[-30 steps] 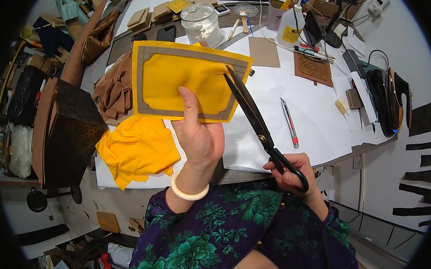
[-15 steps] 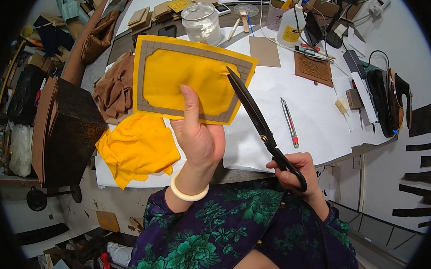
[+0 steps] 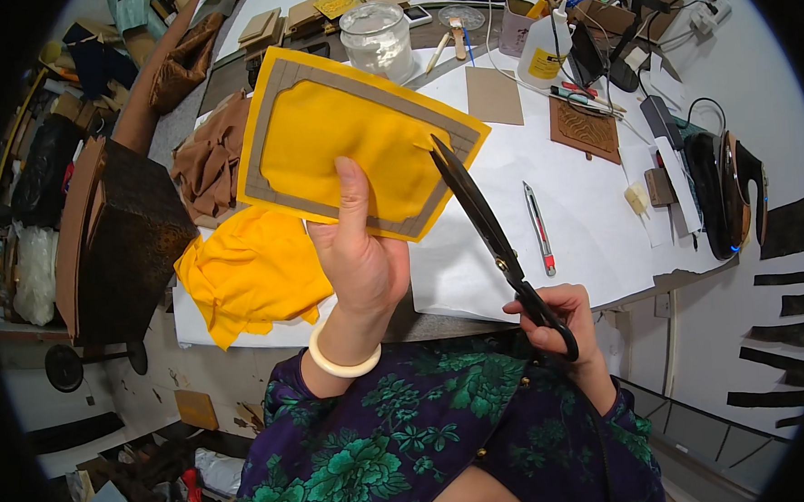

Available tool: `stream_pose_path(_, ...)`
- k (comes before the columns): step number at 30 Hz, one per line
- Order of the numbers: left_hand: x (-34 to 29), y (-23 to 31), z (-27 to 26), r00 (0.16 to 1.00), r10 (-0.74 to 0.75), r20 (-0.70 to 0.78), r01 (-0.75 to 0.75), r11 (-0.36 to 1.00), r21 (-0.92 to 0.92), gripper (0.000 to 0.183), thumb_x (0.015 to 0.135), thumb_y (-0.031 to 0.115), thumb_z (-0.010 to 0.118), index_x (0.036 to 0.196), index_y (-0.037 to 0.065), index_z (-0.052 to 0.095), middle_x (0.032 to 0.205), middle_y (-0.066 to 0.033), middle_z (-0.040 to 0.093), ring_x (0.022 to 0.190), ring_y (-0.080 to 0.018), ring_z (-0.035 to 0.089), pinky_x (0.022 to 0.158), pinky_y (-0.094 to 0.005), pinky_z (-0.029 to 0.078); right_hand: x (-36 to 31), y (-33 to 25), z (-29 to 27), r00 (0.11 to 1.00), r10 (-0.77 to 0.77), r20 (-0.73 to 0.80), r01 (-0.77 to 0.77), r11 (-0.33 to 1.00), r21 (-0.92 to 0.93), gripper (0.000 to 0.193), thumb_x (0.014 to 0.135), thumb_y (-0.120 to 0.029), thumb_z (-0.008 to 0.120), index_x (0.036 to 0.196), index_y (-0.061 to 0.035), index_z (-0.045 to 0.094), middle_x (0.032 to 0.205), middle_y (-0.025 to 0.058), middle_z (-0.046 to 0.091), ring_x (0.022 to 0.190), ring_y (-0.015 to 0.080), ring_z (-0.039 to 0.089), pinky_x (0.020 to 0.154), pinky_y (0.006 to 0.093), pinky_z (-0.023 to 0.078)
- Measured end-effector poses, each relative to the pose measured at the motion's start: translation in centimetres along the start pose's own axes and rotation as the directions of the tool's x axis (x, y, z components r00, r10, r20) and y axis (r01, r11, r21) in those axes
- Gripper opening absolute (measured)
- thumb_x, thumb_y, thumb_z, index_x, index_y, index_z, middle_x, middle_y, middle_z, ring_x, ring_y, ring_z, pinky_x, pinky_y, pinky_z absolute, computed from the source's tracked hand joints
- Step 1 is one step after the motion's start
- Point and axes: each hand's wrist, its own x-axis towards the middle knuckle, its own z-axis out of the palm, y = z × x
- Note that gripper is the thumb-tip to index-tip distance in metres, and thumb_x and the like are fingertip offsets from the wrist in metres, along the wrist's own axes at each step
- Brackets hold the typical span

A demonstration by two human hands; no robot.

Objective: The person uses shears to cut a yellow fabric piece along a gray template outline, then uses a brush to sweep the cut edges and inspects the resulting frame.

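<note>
My left hand [image 3: 363,267] holds up a yellow fabric piece [image 3: 314,133] above the table, its thumb pressed on the front and the other fingers behind. A grey-brown cardboard frame [image 3: 254,172] with notched inner corners lies on this piece, inside its yellow border. In my right hand [image 3: 567,320], black scissors [image 3: 487,224] point up and to the left. Their tips meet the yellow area by the frame's right side, where the fabric puckers; the blades look nearly closed. Crumpled yellow cloth [image 3: 253,272] lies below and left of the piece, with brown cloth [image 3: 211,165] behind it.
White paper [image 3: 476,279] covers much of the table. A red-and-grey craft knife [image 3: 539,230] lies to the right. Farther back are a glass jar [image 3: 377,43], a white bottle [image 3: 544,53], a beige card [image 3: 494,95] and an embossed brown leather piece [image 3: 585,130]. A dark box [image 3: 133,238] stands left.
The yellow piece has tilted further, its left end up and its right end down. My left hand has shifted slightly left, and the scissors have moved a little down and right.
</note>
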Motion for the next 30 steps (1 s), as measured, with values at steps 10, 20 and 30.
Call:
stream_pose_path(10, 0.2, 0.6, -0.4, 0.997, -0.018, 0.078, 0.014, 0.998, 0.058, 0.038, 0.096, 0.017, 0.05, 0.131, 0.006, 0.04, 0.126, -0.0081, 0.052, 0.114, -0.0217, 0.054, 0.097, -0.0377, 0.046, -0.4, -0.5, -0.3, 0.999, 0.045, -0.024, -0.045, 0.999, 0.004, 0.035, 0.075, -0.008, 0.073, 0.103, 0.0114, 0.063, 0.067, 0.0, 0.058, 0.057, 0.0035, 0.05, 0.051, 0.0166, 0.037)
stream_pose_path(20, 0.1, 0.9, -0.5, 0.994, -0.041, 0.1, 0.037, 0.999, 0.037, 0.039, 0.096, 0.016, 0.049, 0.132, 0.006, 0.039, 0.127, -0.009, 0.052, 0.114, -0.0224, 0.055, 0.095, -0.039, 0.047, -0.6, -0.2, -0.5, 0.999, 0.044, -0.016, -0.042, 0.993, 0.109, 0.044, 0.07, -0.014, 0.077, 0.101, 0.0128, 0.063, 0.068, 0.0014, 0.059, 0.058, 0.0043, 0.052, 0.051, 0.0166, 0.039)
stream_pose_path(30, 0.2, 1.1, -0.6, 0.992, -0.055, 0.113, 0.055, 0.998, 0.003, 0.038, 0.097, 0.016, 0.047, 0.132, 0.006, 0.038, 0.128, -0.0093, 0.052, 0.114, -0.0222, 0.055, 0.096, -0.0397, 0.047, -0.8, -0.8, -0.4, 0.993, 0.122, -0.004, -0.121, 0.985, 0.126, 0.041, 0.072, -0.015, 0.076, 0.099, 0.0135, 0.063, 0.064, 0.0017, 0.058, 0.053, 0.0053, 0.051, 0.047, 0.0164, 0.037)
